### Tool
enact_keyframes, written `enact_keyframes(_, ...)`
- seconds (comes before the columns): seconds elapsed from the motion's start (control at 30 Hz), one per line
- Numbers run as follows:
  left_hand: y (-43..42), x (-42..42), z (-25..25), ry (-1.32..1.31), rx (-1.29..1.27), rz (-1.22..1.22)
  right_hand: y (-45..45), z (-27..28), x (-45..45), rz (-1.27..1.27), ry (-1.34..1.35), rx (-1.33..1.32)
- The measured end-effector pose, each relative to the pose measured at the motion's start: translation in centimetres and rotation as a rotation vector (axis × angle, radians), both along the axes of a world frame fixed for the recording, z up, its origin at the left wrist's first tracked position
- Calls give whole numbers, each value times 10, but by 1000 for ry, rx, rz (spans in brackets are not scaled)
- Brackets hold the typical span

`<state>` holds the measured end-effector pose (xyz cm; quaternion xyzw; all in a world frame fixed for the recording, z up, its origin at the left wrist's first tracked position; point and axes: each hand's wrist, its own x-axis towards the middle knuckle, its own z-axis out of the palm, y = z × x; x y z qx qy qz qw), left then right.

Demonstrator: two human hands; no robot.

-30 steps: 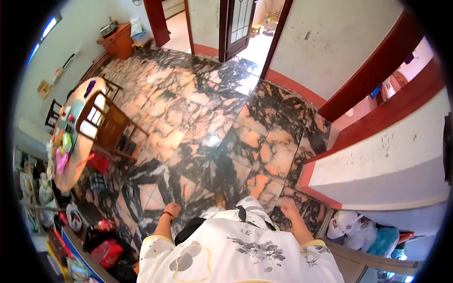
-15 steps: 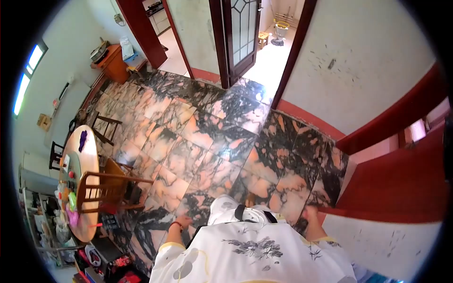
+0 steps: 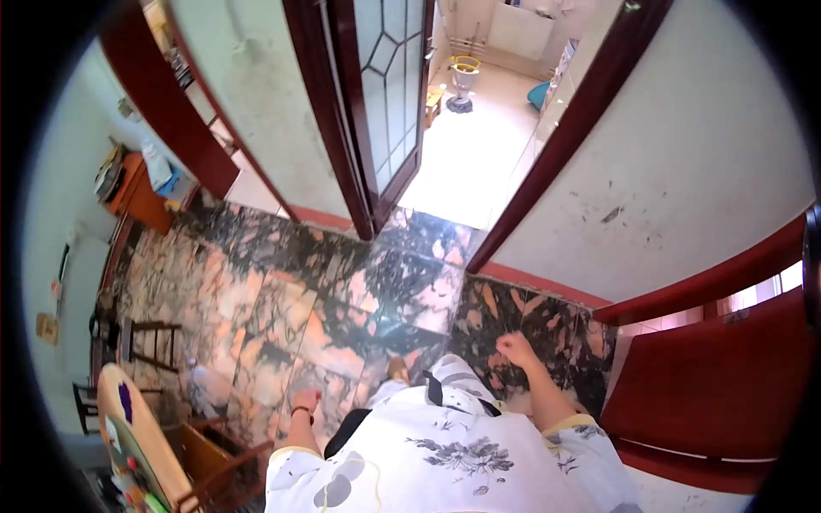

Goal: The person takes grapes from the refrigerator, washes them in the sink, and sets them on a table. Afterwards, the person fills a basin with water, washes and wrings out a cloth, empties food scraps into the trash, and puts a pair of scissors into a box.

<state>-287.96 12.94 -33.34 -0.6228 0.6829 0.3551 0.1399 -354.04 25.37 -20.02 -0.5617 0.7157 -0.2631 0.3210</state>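
A person in a white shirt (image 3: 466, 457) printed with grey flowers stands on a marble-patterned tile floor (image 3: 321, 346), seen from a head-worn camera whose round view darkens every corner. The left hand (image 3: 306, 399), a dark red bracelet (image 3: 302, 412) at its wrist, hangs over the tiles beside the hip; it is too small to tell whether its fingers are apart or together. The right hand (image 3: 515, 350) is held forward over darker tiles, its fingers curled in together. Patterned trousers (image 3: 455, 374) show between the hands, mostly covered by the shirt, and a single brown shoe (image 3: 397, 368) peeks out ahead of them. A black item (image 3: 347, 430) beside the left forearm is half hidden by the shirt and hard to identify. Ahead, a glass-paned door (image 3: 389, 103) stands ajar on a glaring bright room, where a yellow-rimmed bucket (image 3: 464, 75) sits behind a dark mop head (image 3: 459, 104); the door hides part of a wooden stool (image 3: 434, 107), and the wall cuts into a blue basin (image 3: 537, 96). At lower left, a table (image 3: 158, 445) bearing a purple cloth (image 3: 126, 402) runs out of view behind a wooden chair (image 3: 205, 453).
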Motion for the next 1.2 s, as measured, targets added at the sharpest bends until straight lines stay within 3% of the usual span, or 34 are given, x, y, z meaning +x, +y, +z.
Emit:
enact_keyframes(0.03, -56, -49, 54, -104, -172, -171, 9, -26, -16, -123, -43, 25)
enact_keyframes(0.07, -113, -78, 58, 87, -144, 13, 4, -10, -24, -394, -200, 425)
enact_keyframes(0.1, -165, -104, 59, 275, -110, 198, 6, -41, -48, -566, -348, 544)
enact_keyframes(0.13, -212, -137, 68, 402, -100, 297, 8, -59, -67, -657, -334, 622)
enact_keyframes(0.17, -255, -172, 77, 529, -88, 399, 13, -100, -88, -543, -122, 578)
enact_keyframes(0.2, -291, -207, 89, 522, -116, 345, 17, -140, -109, -446, 106, 535)
enact_keyframes(0.27, -356, -264, 107, 512, -178, 244, -36, -124, -119, -826, -66, 845)
enact_keyframes(0.33, -411, -307, 78, 500, -112, 200, -93, -159, -144, -392, 381, 718)
enact_keyframes(0.37, -435, -331, 99, 391, -139, -57, -138, -163, -156, 51, 451, 530)
enact_keyframes(0.4, -459, -357, 117, 357, -163, -244, -177, -168, -159, 37, 346, 486)
enact_keyframes(0.43, -479, -389, 149, 327, -126, -209, -248, -123, -162, 25, 259, 444)
enact_keyframes(0.47, -502, -420, 175, 306, -88, -172, -311, -88, -159, -320, -67, 519)
enact_keyframes(0.5, -536, -444, 178, 316, -112, -173, -360, -91, -166, -303, -92, 392)
enact_keyframes(0.53, -564, -466, 179, 326, -128, -173, -409, -92, -176, -174, 101, 165)
enact_keyframes(0.57, -589, -492, 188, 521, -112, -69, -459, -73, -183, -113, 82, 253)
enact_keyframes(0.6, -619, -522, 190, 544, -121, -21, -506, -49, -190, -93, 7, 207)
enact_keyframes(0.67, -679, -581, 192, 557, -105, -89, -589, -9, -214, -97, -92, 90)
enact_keyframes(0.77, -766, -669, 154, 603, -41, -158, -675, 12, -270, -222, -131, -57)
enact_keyframes(0.83, -811, -729, 152, 556, -81, -271, -711, 29, -303, -406, -206, -5)
enact_keyframes(0.93, -862, -831, 165, 595, 97, -361, -731, 10, -374, -486, -29, 146)
enact_keyframes(0.97, -877, -865, 166, 630, 118, -403, -733, 10, -393, -547, -6, 55)
enact_keyframes(1.07, -917, -970, 159, 658, 206, -579, -750, 21, -461, -901, -386, 235)
enact_keyframes(1.1, -923, -1003, 163, 679, 239, -616, -755, 10, -480, -1056, -493, 149)
enact_keyframes(1.2, -935, -1099, 180, 727, 324, -688, -768, -11, -547, -1247, -585, 184)
